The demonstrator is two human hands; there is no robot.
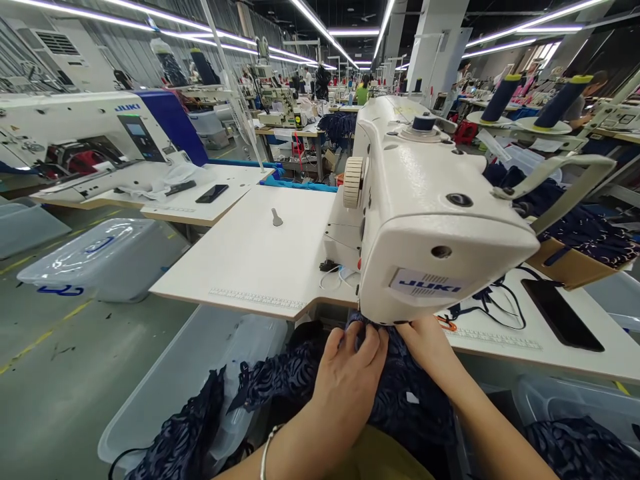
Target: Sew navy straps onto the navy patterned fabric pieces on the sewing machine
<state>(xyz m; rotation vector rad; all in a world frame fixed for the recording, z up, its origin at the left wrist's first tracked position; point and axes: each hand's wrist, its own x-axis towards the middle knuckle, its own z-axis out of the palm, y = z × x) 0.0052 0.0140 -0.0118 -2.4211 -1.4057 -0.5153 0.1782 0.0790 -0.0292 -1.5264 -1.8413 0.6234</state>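
A white JUKI sewing machine [425, 260] stands right in front of me, its head hanging over my work. Below it, my left hand [353, 373] has its fingers bent and closed on a navy patterned fabric [415, 400] near the needle area. My right hand [425, 340] reaches to the same fabric from the right, and the machine head hides most of its fingers. The fabric drapes down toward my lap, with a small white tag [412, 398] on it. The needle is hidden from view.
The white sewing table [240, 247] has printed rulers along its front edge. A black phone [563, 313], thin dark straps and small orange scissors [447, 323] lie at right. A clear bin [165, 380] with navy pieces is below left. Another JUKI machine [80, 127] stands further left.
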